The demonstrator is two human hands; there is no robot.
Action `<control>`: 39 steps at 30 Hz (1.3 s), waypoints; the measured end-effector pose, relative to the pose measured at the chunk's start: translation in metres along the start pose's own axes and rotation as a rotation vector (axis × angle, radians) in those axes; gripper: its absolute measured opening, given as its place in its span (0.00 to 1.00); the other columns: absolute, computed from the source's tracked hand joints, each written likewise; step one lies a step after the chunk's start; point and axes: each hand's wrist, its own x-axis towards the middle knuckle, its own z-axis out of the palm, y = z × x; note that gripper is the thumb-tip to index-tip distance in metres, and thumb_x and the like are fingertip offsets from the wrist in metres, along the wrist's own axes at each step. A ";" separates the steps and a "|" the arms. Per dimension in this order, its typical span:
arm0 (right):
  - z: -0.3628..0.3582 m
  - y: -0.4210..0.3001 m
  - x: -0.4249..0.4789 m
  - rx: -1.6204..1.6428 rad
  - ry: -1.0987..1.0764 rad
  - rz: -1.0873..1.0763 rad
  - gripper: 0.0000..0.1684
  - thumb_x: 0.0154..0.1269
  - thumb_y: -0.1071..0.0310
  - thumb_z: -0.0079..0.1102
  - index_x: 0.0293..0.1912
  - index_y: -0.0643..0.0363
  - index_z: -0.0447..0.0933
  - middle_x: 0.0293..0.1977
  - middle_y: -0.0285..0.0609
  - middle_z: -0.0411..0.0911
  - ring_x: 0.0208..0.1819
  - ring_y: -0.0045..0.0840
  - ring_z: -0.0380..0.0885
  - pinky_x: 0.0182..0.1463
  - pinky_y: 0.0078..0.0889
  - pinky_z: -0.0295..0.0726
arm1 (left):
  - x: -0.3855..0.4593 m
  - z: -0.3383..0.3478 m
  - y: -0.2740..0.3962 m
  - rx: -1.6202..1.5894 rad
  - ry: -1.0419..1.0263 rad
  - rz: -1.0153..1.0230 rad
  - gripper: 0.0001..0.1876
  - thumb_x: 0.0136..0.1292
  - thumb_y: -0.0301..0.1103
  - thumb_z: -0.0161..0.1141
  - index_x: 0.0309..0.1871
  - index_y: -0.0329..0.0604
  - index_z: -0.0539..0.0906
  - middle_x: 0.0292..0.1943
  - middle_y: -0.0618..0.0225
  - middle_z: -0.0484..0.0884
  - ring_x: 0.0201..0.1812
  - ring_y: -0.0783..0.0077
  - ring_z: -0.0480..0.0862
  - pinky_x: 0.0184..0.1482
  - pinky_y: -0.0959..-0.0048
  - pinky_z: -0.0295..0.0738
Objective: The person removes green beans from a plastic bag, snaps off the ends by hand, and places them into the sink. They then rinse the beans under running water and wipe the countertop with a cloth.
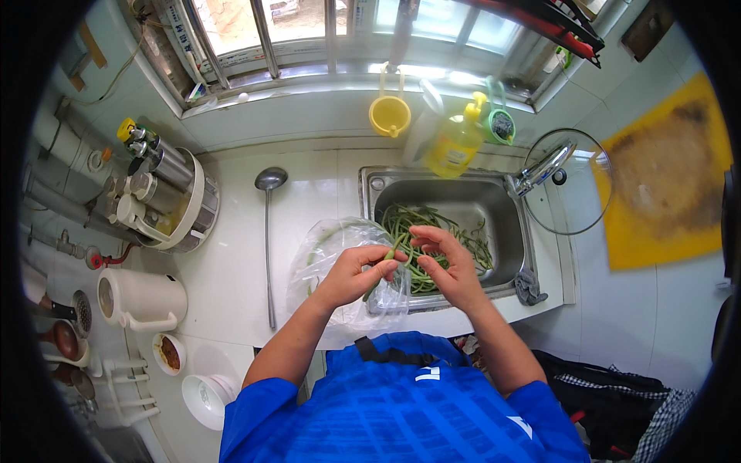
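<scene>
Between the thumb and fingers of my left hand (360, 272) is a green long bean (395, 247), its one end hanging below the palm. Beside it on the right, my right hand (448, 263) is raised with thumb and fingers apart, holding nothing that I can see. Under both hands a heap of green long beans (425, 217) lies in the stainless steel sink (503, 214). A clear plastic bag (307, 272) spreads over the counter and the sink's left rim, with some green showing through it. My hands hide part of the heap.
A steel ladle (268, 249) lies left of the bag. Behind the sink stands a yellow soap pump bottle (455, 147). The faucet (544, 168) and a glass lid (579, 214) are at the right, a grey cloth (528, 287) on the front rim. Bowls (208, 400) and a cream kettle (142, 298) stand left.
</scene>
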 end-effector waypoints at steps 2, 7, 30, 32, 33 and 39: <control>-0.008 -0.018 0.011 -0.273 -0.114 -0.132 0.16 0.58 0.72 0.60 0.48 0.59 0.75 0.41 0.42 0.76 0.42 0.29 0.78 0.44 0.28 0.76 | 0.003 0.000 -0.001 0.133 -0.081 0.008 0.09 0.64 0.33 0.58 0.41 0.37 0.82 0.29 0.67 0.80 0.29 0.79 0.78 0.35 0.78 0.72; -0.013 -0.014 0.019 -0.482 -0.317 -0.241 0.06 0.56 0.68 0.63 0.35 0.56 0.78 0.29 0.41 0.75 0.32 0.36 0.77 0.34 0.35 0.77 | 0.009 -0.004 0.005 0.416 -0.167 0.165 0.11 0.59 0.39 0.63 0.36 0.40 0.83 0.27 0.60 0.79 0.29 0.66 0.78 0.34 0.70 0.72; 0.012 0.018 0.001 -0.344 0.091 -0.084 0.05 0.55 0.75 0.62 0.32 0.63 0.75 0.27 0.44 0.74 0.26 0.29 0.75 0.29 0.26 0.72 | 0.037 0.021 -0.056 -0.774 0.461 -0.105 0.08 0.66 0.35 0.57 0.39 0.40 0.80 0.28 0.76 0.77 0.28 0.87 0.74 0.33 0.86 0.72; 0.001 0.034 -0.012 -0.390 0.145 -0.031 0.05 0.56 0.74 0.62 0.32 0.63 0.75 0.27 0.43 0.74 0.26 0.27 0.75 0.30 0.25 0.73 | 0.039 -0.003 -0.051 -0.980 0.540 -0.103 0.09 0.66 0.36 0.58 0.39 0.39 0.80 0.31 0.73 0.80 0.27 0.88 0.77 0.33 0.88 0.76; -0.007 0.045 -0.017 -0.409 0.167 -0.009 0.04 0.56 0.74 0.61 0.32 0.63 0.76 0.27 0.42 0.75 0.26 0.27 0.75 0.30 0.25 0.73 | 0.038 -0.013 -0.048 -1.000 0.541 -0.095 0.10 0.66 0.36 0.58 0.39 0.39 0.79 0.30 0.74 0.80 0.27 0.88 0.78 0.33 0.88 0.77; -0.109 0.137 -0.062 -0.731 0.306 0.351 0.09 0.55 0.72 0.59 0.38 0.59 0.76 0.35 0.45 0.78 0.36 0.37 0.79 0.40 0.32 0.77 | 0.033 -0.031 -0.044 -1.105 0.587 -0.095 0.10 0.66 0.38 0.58 0.39 0.39 0.79 0.30 0.76 0.80 0.26 0.87 0.79 0.35 0.86 0.79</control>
